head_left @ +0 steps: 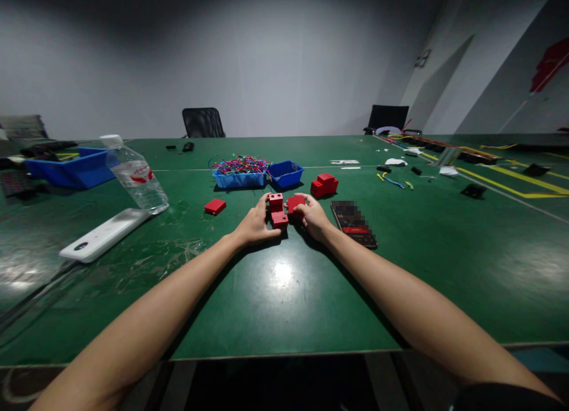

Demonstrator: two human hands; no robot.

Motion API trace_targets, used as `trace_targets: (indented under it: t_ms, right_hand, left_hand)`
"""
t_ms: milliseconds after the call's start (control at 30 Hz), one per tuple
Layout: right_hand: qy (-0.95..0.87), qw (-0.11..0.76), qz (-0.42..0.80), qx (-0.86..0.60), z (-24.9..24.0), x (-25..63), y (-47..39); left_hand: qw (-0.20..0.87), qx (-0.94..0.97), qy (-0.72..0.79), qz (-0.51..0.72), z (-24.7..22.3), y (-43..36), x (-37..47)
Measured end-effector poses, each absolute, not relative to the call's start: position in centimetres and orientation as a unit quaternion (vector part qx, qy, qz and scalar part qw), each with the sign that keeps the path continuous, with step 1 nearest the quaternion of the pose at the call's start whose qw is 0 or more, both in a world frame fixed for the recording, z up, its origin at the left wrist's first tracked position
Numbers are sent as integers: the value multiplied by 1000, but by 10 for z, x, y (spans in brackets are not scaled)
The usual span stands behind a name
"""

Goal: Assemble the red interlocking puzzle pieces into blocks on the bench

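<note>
At the middle of the green table, my left hand grips a stepped red block with small dark holes in its faces. Its thumb lies along the near side and the fingers along the left. Close by on the right, my right hand pinches a flat red piece between thumb and fingers. The two red parts are side by side; whether they touch I cannot tell. Another red block, also stepped, rests beyond my right hand. A flat red square piece lies to the left of my left hand.
Behind my hands stand a blue bin heaped with coloured wires and a second blue bin. A phone lies right; a tilted water bottle and a white device are left. Pliers lie at the far right.
</note>
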State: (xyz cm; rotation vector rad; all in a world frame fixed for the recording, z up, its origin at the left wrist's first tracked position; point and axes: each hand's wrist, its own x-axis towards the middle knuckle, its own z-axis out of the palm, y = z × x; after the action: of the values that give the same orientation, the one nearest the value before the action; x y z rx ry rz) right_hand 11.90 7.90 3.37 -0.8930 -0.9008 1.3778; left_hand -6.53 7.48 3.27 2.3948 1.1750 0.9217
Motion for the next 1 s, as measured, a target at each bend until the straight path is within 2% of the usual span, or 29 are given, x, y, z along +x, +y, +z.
trace_targets:
  t_ms: [400, 733, 1000]
  right_hand:
    - [-375, 621, 581, -369, 29, 118, 78]
    - [-442, 607, 494, -439, 34, 119, 74]
    - [-411, 599, 563, -395, 34, 122, 77]
  left_hand:
    - [160, 839, 407, 324, 30, 76, -66]
    - [119, 842, 405, 336, 26, 79, -66]
    - [112, 841, 390, 359, 21, 84, -67]
